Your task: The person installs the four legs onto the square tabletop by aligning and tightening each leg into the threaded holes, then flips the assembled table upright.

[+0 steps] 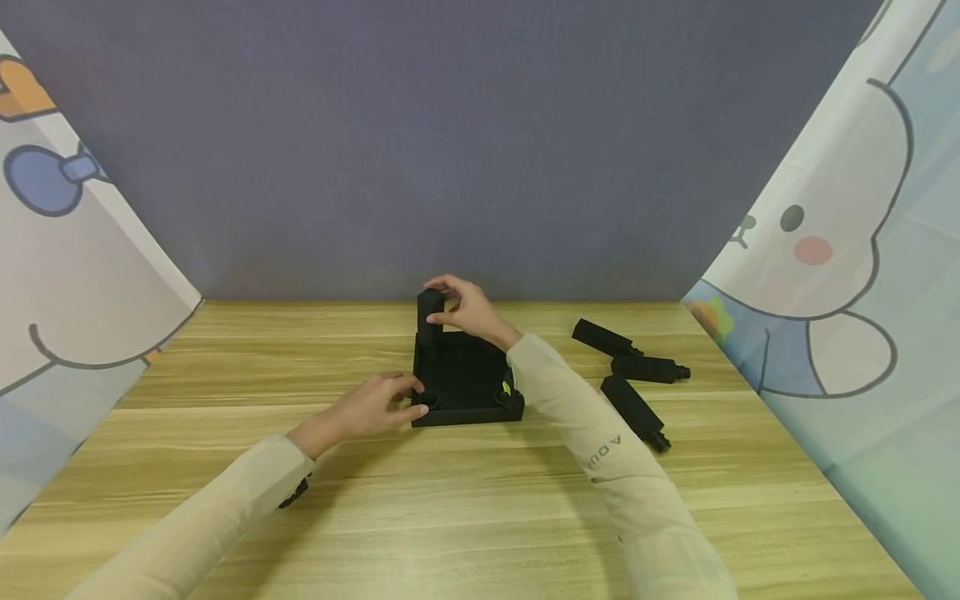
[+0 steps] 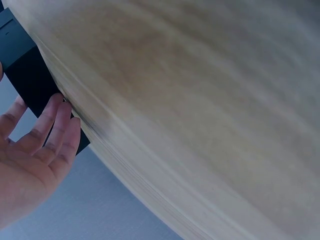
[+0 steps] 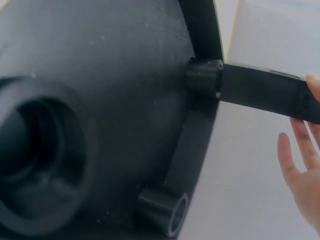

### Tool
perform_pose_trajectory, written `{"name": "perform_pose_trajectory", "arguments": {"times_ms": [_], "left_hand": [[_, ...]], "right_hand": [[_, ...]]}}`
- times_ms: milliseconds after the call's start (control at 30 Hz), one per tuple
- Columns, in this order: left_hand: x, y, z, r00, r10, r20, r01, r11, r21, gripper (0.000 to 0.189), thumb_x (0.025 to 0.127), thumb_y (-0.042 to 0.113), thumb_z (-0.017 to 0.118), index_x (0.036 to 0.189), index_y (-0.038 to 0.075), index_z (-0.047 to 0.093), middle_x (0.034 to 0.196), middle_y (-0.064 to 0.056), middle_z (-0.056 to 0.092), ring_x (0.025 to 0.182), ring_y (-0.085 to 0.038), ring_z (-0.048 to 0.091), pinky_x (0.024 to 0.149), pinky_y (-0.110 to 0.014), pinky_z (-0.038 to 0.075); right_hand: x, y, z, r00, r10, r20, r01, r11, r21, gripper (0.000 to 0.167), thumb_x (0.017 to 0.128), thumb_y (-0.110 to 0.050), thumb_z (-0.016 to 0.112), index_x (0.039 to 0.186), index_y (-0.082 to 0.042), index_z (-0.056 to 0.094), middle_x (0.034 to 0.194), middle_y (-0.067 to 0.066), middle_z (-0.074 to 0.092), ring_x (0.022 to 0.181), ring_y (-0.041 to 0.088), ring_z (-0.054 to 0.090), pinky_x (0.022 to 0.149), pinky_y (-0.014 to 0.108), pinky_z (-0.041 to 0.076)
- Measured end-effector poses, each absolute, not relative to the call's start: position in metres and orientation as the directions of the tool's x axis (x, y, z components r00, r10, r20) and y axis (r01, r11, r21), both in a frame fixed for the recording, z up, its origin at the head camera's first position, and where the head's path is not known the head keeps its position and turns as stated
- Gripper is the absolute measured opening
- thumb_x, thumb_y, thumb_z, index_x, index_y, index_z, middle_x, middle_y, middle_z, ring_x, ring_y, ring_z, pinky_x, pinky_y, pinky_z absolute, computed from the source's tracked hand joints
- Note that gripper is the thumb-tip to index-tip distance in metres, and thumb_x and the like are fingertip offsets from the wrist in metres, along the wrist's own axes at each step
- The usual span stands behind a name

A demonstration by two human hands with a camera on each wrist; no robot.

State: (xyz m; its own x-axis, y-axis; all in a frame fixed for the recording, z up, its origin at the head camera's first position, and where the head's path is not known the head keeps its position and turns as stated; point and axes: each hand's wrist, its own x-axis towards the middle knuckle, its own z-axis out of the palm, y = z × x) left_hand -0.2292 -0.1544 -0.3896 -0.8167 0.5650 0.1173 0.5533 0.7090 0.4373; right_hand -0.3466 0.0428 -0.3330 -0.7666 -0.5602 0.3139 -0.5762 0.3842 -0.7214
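Note:
A black, shallow square base [image 1: 463, 415] lies on the table, with round sockets at its corners. My right hand [image 1: 468, 310] grips a black leg [image 1: 431, 315] near its top end. The leg stands upright at the far left corner; in the right wrist view its lower end meets a corner socket [image 3: 204, 77]. How deep it sits is hidden. At the near left corner my left hand [image 1: 375, 404] holds the base, thumb by the front edge and fingers along the left wall. In the left wrist view the fingers [image 2: 57, 122] touch the black wall.
Several black parts lie on the table: legs with narrow threaded-looking ends [image 1: 636, 412], [image 1: 648, 368], [image 1: 604, 337] at the right. A small dark object [image 1: 294, 493] is partly hidden beneath the left sleeve. A grey panel [image 1: 450, 150] rises behind; printed cloths [image 1: 825, 208] hang at both sides.

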Motion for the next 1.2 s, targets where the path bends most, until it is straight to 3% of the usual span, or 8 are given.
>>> {"name": "perform_pose_trajectory", "arguments": {"times_ms": [300, 767, 1200], "left_hand": [[-0.229, -0.155, -0.390, -0.813, 0.568, 0.127, 0.561, 0.707, 0.430, 0.037, 0.089, 0.042, 0.056, 0.111, 0.012, 0.060, 0.109, -0.007, 0.062, 0.092, -0.020, 0.061, 0.076, -0.035, 0.052], [-0.229, -0.154, -0.390, -0.814, 0.565, 0.132, 0.562, 0.709, 0.426, 0.036, 0.089, 0.041, 0.057, 0.110, 0.012, 0.061, 0.109, -0.007, 0.062, 0.091, -0.020, 0.062, 0.075, -0.034, 0.052], [-0.228, -0.154, -0.388, -0.808, 0.572, 0.137, 0.569, 0.700, 0.432, 0.036, 0.089, 0.040, 0.057, 0.110, 0.011, 0.060, 0.110, -0.008, 0.062, 0.092, -0.022, 0.062, 0.076, -0.035, 0.052]], "right_hand": [[-0.344, 0.039, -0.340, -0.789, -0.504, 0.351, -0.568, 0.379, -0.731, 0.051, 0.079, -0.018, 0.072, 0.125, -0.008, 0.050, 0.125, 0.006, 0.052, 0.103, 0.023, 0.055, 0.080, 0.031, 0.048], [-0.350, 0.044, -0.324, -0.733, -0.613, 0.297, -0.595, 0.364, -0.717, 0.048, 0.081, -0.012, 0.070, 0.125, -0.006, 0.052, 0.127, 0.007, 0.052, 0.113, 0.022, 0.052, 0.085, 0.032, 0.049], [-0.344, 0.039, -0.336, -0.775, -0.520, 0.358, -0.578, 0.357, -0.734, 0.041, 0.079, -0.018, 0.072, 0.115, -0.011, 0.055, 0.112, 0.007, 0.058, 0.097, 0.022, 0.058, 0.076, 0.029, 0.050]]}}
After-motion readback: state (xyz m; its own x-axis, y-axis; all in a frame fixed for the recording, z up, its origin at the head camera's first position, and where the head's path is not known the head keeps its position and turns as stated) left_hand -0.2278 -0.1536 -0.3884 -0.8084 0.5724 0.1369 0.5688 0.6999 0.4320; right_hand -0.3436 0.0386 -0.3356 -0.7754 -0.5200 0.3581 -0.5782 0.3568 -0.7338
